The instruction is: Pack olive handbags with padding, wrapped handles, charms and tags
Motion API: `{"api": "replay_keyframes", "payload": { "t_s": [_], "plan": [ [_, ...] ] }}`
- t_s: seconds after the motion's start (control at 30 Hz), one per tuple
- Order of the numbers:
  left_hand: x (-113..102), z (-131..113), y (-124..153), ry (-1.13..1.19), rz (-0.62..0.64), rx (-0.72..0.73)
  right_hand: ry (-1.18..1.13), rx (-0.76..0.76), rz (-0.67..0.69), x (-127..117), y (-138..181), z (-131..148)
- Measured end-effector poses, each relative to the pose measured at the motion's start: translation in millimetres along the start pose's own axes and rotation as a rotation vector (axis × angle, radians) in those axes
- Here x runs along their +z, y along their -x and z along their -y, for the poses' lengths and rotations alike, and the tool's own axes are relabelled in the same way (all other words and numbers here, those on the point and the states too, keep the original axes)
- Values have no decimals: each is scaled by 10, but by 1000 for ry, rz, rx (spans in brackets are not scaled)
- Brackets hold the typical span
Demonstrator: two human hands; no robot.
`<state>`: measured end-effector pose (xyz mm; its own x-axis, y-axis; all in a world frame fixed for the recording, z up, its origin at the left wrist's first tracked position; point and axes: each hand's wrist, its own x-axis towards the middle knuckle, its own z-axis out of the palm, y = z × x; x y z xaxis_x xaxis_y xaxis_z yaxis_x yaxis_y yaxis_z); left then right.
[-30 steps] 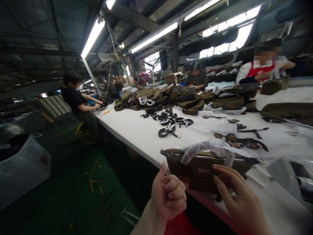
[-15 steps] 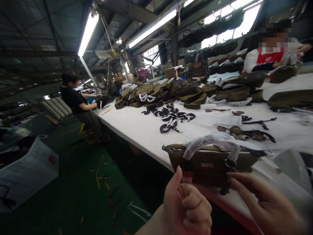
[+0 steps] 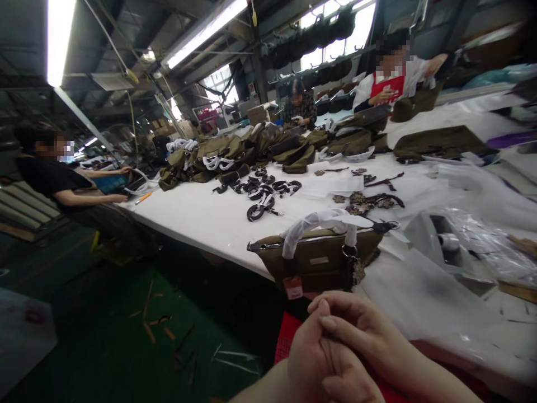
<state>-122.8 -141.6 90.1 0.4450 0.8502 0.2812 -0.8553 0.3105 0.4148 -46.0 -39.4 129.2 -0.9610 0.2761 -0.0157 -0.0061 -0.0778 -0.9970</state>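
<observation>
An olive-green handbag [image 3: 260, 254] stands at the table's near edge, its handles [image 3: 310, 223] wrapped in white. A reddish tag [image 3: 292, 288] hangs at its front left, and a flower-like charm [image 3: 358, 271] hangs from a ring at the right handle. In front of the bag, my left hand [image 3: 325, 358] is closed with its fingers curled. My right hand [image 3: 364, 324] is bent against it, fingertips at the left thumb. Whatever lies between the fingers, if anything, is hidden. Neither hand visibly touches the bag.
Coiled black straps [image 3: 260, 204] and flower charms [image 3: 356, 204] lie behind the bag on the white table [image 3: 188, 212]. Farther back is a heap of olive bags [image 3: 235, 151]. A grey holder [image 3: 440, 240] and clear plastic [image 3: 495, 252] are at right. Several people work around the table.
My right hand has left the charm by the bag's right handle and come over to my closed left hand. The view has swung right, so the bag appears farther left.
</observation>
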Motion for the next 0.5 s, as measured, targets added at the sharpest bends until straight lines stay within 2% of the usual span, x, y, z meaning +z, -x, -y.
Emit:
{"api": "replay_keyframes", "payload": {
  "t_s": [0.07, 0.13, 0.2, 0.23, 0.27, 0.33, 0.37, 0.4, 0.43, 0.47, 0.5],
  "plan": [
    [9, 18, -24, 0, -8, 4, -17, 10, 9, 11, -4, -3],
    [41, 25, -24, -33, -73, -26, -8, -1, 20, 6, 2, -10],
    [84, -23, 41, -212, -264, 16, 45, -18, 24, -53, 21, -31],
    [96, -81, 106, -398, -432, 112, 96, -26, 1, -115, 34, -52],
    [92, -166, 194, -634, -649, 272, 164, -31, -49, -201, 47, -83],
    [6, -402, 412, -1196, -1195, 750, 323, -39, -227, -438, 64, -175],
    [-78, -538, 522, -1380, -1486, 999, 401, -45, -343, -576, 62, -233],
    [-185, -669, 618, -1456, -1697, 1166, 470, -47, -464, -715, 51, -296],
    [-306, -785, 691, -1504, -1821, 1205, 528, -48, -570, -846, 30, -361],
    [-430, -878, 736, -1525, -1896, 1169, 576, -51, -649, -957, -1, -426],
    [-547, -943, 750, -1482, -1892, 1087, 619, -48, -701, -1043, -40, -489]
  ]
}}
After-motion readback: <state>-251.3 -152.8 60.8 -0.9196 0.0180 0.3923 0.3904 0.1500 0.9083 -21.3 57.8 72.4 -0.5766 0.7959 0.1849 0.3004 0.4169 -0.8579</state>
